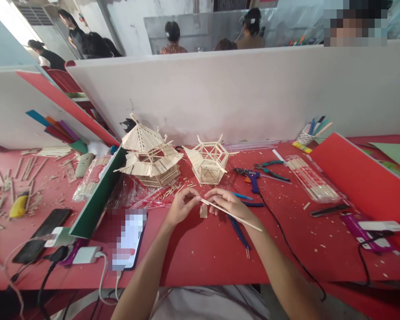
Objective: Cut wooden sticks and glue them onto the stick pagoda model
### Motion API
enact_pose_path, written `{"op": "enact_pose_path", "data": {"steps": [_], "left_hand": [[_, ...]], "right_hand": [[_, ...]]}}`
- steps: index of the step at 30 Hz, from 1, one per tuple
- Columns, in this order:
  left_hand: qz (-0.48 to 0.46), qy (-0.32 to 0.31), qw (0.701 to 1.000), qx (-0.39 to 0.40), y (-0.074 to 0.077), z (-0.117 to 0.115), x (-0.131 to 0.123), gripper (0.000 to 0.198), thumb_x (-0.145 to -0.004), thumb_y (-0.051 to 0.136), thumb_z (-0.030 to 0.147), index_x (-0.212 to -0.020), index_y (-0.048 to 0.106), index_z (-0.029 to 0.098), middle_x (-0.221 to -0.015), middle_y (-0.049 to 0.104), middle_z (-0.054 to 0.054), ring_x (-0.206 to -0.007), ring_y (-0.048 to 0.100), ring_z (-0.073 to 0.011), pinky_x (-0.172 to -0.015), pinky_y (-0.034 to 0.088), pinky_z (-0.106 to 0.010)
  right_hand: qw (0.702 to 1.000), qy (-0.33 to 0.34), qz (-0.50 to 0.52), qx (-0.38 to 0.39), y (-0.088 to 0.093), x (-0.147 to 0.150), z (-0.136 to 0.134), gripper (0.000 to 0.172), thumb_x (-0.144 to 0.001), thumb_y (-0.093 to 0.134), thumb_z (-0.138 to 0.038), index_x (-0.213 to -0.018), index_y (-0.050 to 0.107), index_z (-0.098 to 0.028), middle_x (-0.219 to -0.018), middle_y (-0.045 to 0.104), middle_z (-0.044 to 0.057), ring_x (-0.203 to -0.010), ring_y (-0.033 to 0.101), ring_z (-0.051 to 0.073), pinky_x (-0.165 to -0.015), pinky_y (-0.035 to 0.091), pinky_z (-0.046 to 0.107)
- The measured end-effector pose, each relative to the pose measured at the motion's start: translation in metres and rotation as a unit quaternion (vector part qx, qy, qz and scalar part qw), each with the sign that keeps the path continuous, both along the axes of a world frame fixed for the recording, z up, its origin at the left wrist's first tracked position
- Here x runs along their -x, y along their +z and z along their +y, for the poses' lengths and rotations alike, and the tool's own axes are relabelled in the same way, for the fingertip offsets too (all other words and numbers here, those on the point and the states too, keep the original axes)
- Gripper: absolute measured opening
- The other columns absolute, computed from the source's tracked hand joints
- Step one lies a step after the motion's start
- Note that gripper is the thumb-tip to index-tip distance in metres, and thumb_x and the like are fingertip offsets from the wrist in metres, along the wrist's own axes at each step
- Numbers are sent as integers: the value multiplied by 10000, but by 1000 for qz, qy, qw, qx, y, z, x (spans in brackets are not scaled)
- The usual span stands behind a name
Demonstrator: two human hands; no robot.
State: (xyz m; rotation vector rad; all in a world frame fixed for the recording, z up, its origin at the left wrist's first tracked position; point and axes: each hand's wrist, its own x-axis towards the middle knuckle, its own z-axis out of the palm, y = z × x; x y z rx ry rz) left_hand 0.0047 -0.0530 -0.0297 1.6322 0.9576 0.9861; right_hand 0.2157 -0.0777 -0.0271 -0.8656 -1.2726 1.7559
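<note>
A thin wooden stick (242, 218) slants from between my hands down over my right wrist. My left hand (184, 205) pinches its near-left end between thumb and fingertips. The fingers of my right hand (226, 202) are curled around the same stick close to that end. Just below lies a small flat piece of joined sticks (203, 211) on the red table. Behind my hands stands a hexagonal stick frame (209, 162), partly covered with roof strips. To its left is a larger pagoda-like stick model (150, 155) with a pointed roof.
Right of my hands lie a blue glue gun (251, 178), green-handled pliers (270, 165) and blue tweezers (239, 233). Packed sticks (311, 178) lie farther right. A phone (129, 240) and a white charger (86, 255) are at left. A white partition (240, 93) closes the back.
</note>
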Motion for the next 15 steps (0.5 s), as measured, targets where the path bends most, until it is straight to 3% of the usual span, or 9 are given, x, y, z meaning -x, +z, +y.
{"op": "enact_pose_path", "data": {"steps": [3,6,11,15], "left_hand": [[-14,45,999,-21,-2,0,0,311,-858,669,461,-827,619,156,-740,630,-12,-652,563,-123,-624,449,-235],[-4,63,997,-40,-3,0,0,274,-871,656,430,-832,622,161,-763,642,-19,-676,577,-132,-644,459,-246],[60,40,995,-62,-4,-1,-6,199,-884,627,365,-839,627,171,-782,667,-24,-717,610,-149,-695,494,-271],[95,36,991,-90,-7,-3,-11,170,-895,621,342,-839,632,182,-770,667,-11,-707,614,-141,-681,503,-254]], "right_hand": [[999,8,38,4,0,1,0,329,-843,712,-398,-1099,656,-198,-1029,743,78,-729,693,136,-617,516,229],[999,-25,31,5,-2,6,-1,368,-768,789,-354,-1083,665,-211,-1052,742,67,-736,695,145,-607,510,231],[989,-141,-30,11,-8,17,0,303,-775,757,-454,-916,659,-204,-704,709,7,-535,603,127,-472,437,220],[981,-190,-34,-8,-15,22,5,325,-734,775,-481,-823,648,-197,-668,688,6,-568,621,143,-534,485,249]]}}
